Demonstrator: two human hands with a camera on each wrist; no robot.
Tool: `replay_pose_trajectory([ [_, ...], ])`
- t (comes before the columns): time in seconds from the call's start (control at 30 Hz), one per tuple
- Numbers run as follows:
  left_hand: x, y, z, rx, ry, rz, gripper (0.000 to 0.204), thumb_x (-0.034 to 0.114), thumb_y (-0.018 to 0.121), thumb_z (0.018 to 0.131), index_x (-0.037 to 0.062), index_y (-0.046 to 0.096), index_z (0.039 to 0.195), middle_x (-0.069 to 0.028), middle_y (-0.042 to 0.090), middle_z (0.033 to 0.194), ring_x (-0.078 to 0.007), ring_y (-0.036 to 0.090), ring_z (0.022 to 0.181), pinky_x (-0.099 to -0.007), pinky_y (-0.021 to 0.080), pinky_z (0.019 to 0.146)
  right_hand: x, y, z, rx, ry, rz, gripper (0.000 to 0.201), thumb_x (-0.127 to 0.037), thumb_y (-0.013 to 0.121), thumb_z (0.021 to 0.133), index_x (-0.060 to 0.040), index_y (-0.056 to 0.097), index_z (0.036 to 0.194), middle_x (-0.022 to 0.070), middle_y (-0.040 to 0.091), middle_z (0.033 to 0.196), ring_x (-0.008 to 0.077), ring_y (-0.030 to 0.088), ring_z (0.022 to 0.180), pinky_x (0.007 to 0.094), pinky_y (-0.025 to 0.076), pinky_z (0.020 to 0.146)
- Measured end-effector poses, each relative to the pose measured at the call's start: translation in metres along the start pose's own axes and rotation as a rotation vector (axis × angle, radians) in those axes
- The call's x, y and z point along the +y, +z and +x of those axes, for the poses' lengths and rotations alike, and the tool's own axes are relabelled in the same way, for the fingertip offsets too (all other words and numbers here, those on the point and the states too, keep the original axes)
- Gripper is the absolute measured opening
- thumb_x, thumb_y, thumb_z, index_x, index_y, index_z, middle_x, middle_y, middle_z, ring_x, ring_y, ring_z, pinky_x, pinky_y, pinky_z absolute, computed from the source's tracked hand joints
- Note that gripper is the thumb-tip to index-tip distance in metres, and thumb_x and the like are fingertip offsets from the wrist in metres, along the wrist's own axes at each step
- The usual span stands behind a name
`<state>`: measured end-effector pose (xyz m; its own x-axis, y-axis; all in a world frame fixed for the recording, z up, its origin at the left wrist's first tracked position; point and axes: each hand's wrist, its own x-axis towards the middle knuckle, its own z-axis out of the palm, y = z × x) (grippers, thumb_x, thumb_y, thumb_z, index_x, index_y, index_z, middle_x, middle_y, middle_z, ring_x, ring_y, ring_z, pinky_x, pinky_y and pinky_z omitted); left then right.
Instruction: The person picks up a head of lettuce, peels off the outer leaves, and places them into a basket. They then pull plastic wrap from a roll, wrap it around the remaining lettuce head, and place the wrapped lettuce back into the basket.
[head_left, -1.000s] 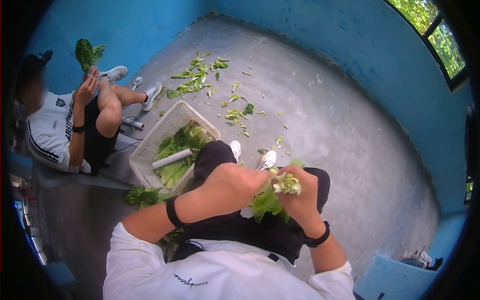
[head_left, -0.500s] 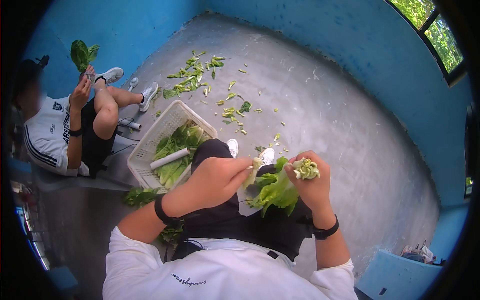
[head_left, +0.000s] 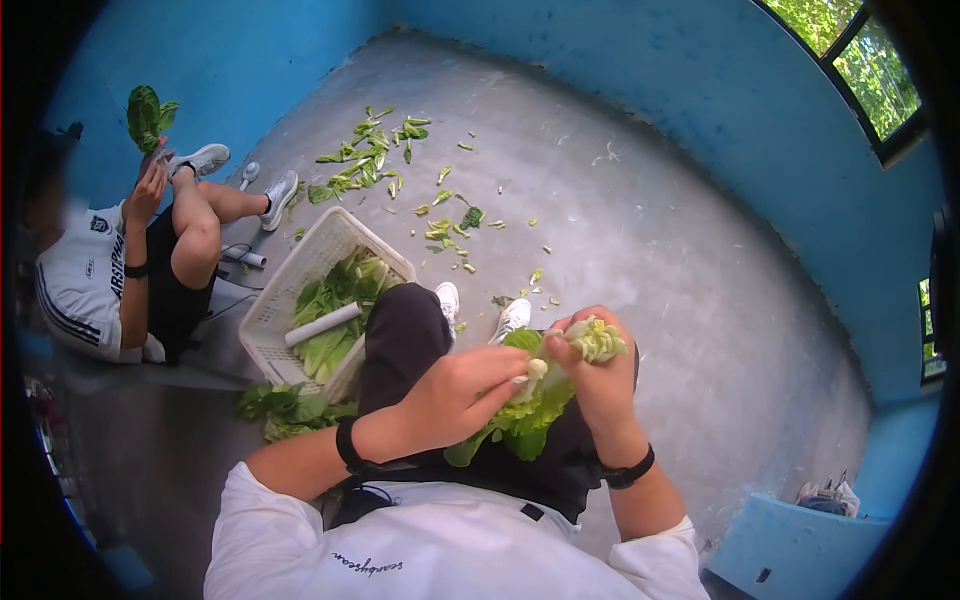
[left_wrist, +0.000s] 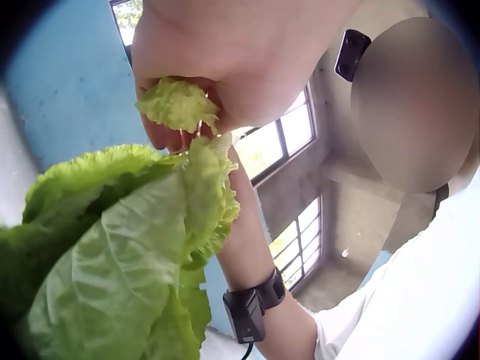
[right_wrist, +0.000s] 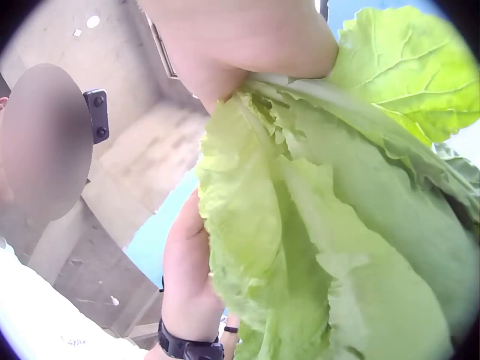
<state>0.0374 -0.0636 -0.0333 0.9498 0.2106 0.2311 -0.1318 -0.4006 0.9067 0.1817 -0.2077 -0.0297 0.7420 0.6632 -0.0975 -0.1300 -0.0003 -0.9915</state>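
Observation:
I sit with a bunch of leafy greens over my lap. My right hand (head_left: 603,378) grips the bunch, its pale cut stalk ends (head_left: 596,339) pointing up. My left hand (head_left: 478,387) pinches the white stalk (head_left: 537,369) of one leaf (head_left: 505,425) right beside the bunch. In the left wrist view my left hand (left_wrist: 225,60) holds crumpled leaf at the fingertips, with broad green leaves (left_wrist: 112,255) hanging below. The right wrist view shows my right hand (right_wrist: 240,45) clasping the stalks, and the leaves (right_wrist: 337,225) fill the frame.
A white plastic basket (head_left: 283,288) with greens and a white roll (head_left: 320,322) stands by my left knee, more greens (head_left: 285,408) piled beside it. Leaf scraps (head_left: 365,160) litter the concrete floor ahead. Another person (head_left: 100,270) sits at left holding up a leaf (head_left: 145,112). Blue walls surround.
My left hand drew a leaf out to the left of the bunch, then came back close to it, holding a stalk. The right hand lifted the bunch a little.

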Motion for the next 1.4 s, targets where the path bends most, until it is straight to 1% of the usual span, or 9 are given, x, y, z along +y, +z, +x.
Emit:
replay_pose_trajectory([
  [0.13,-0.005,-0.003,-0.005,0.052,0.013,-0.015,0.023,0.000,0.062,0.093,-0.0053,0.069,0.114,-0.0201,0.070,0.115,-0.0349,0.069,0.103,-0.0383,0.055,0.090,0.005,0.001,-0.002,0.012,-0.019,0.096,0.020,-0.001,0.076,0.085,-0.0039,0.059,0.096,0.0052,0.069,0.095,0.0095,0.063,0.084,0.0262,0.052,0.078],
  [0.4,-0.001,-0.007,-0.001,0.025,0.014,-0.139,0.021,-0.001,0.063,0.093,-0.0032,0.070,0.113,-0.0160,0.070,0.111,-0.0292,0.069,0.100,-0.0347,0.053,0.087,-0.004,0.004,-0.006,-0.183,0.156,0.383,0.021,0.000,0.075,0.087,-0.0052,0.057,0.098,0.0086,0.070,0.105,0.0128,0.065,0.094,0.0279,0.053,0.084],
  [0.53,0.000,-0.007,-0.001,0.052,-0.011,-0.127,0.018,0.002,0.061,0.095,-0.0055,0.067,0.110,-0.0165,0.069,0.106,-0.0298,0.068,0.091,-0.0339,0.053,0.080,0.006,-0.001,-0.004,-0.256,0.082,0.279,0.024,-0.001,0.077,0.087,-0.0056,0.056,0.098,0.0086,0.071,0.105,0.0133,0.066,0.099,0.0284,0.053,0.087],
  [0.73,0.004,-0.013,0.003,-0.037,-0.156,-0.251,0.017,0.004,0.063,0.095,-0.0049,0.068,0.109,-0.0141,0.070,0.106,-0.0220,0.068,0.092,-0.0316,0.052,0.081,0.010,-0.004,-0.007,-0.286,0.012,0.198,0.027,-0.001,0.078,0.086,-0.0062,0.054,0.098,0.0061,0.070,0.102,0.0117,0.066,0.098,0.0280,0.053,0.086],
  [0.93,-0.003,-0.009,0.004,0.110,-0.069,-0.214,0.015,0.002,0.073,0.088,0.0005,0.075,0.102,-0.0077,0.066,0.094,-0.0169,0.063,0.091,-0.0288,0.049,0.083,0.003,-0.005,-0.009,-0.269,0.021,0.203,0.029,0.000,0.078,0.087,-0.0068,0.052,0.099,0.0053,0.069,0.100,0.0105,0.065,0.095,0.0272,0.052,0.084],
  [1.03,0.001,-0.021,0.004,0.096,-0.142,0.089,0.018,0.000,0.076,0.083,0.0032,0.077,0.100,-0.0039,0.063,0.084,-0.0155,0.063,0.084,-0.0273,0.050,0.080,0.000,-0.009,-0.010,-0.263,0.035,0.166,0.029,0.000,0.077,0.087,-0.0069,0.051,0.099,0.0043,0.069,0.098,0.0096,0.064,0.093,0.0265,0.052,0.082],
  [1.13,0.005,-0.017,0.005,0.038,-0.408,-0.174,0.019,-0.001,0.076,0.080,0.0024,0.077,0.099,-0.0054,0.066,0.083,-0.0174,0.066,0.080,-0.0273,0.051,0.076,-0.001,-0.008,-0.013,-0.258,0.039,0.118,0.029,-0.001,0.077,0.087,-0.0070,0.052,0.098,0.0030,0.068,0.097,0.0085,0.064,0.091,0.0255,0.052,0.081],
  [1.23,-0.005,-0.005,0.005,0.111,-0.155,-0.128,0.022,-0.001,0.076,0.080,0.0014,0.076,0.101,-0.0097,0.072,0.090,-0.0202,0.069,0.081,-0.0290,0.053,0.075,0.003,-0.007,-0.017,-0.228,0.013,0.076,0.028,-0.001,0.078,0.086,-0.0070,0.053,0.097,0.0023,0.068,0.096,0.0080,0.064,0.091,0.0249,0.051,0.080],
  [1.4,0.001,-0.002,0.006,0.108,-0.100,-0.092,0.027,-0.002,0.074,0.081,0.0009,0.075,0.108,-0.0155,0.075,0.103,-0.0237,0.072,0.093,-0.0317,0.055,0.084,0.007,-0.001,-0.021,-0.136,-0.073,-0.092,0.027,-0.001,0.078,0.085,-0.0063,0.053,0.096,0.0034,0.069,0.094,0.0084,0.065,0.087,0.0254,0.052,0.078],
])
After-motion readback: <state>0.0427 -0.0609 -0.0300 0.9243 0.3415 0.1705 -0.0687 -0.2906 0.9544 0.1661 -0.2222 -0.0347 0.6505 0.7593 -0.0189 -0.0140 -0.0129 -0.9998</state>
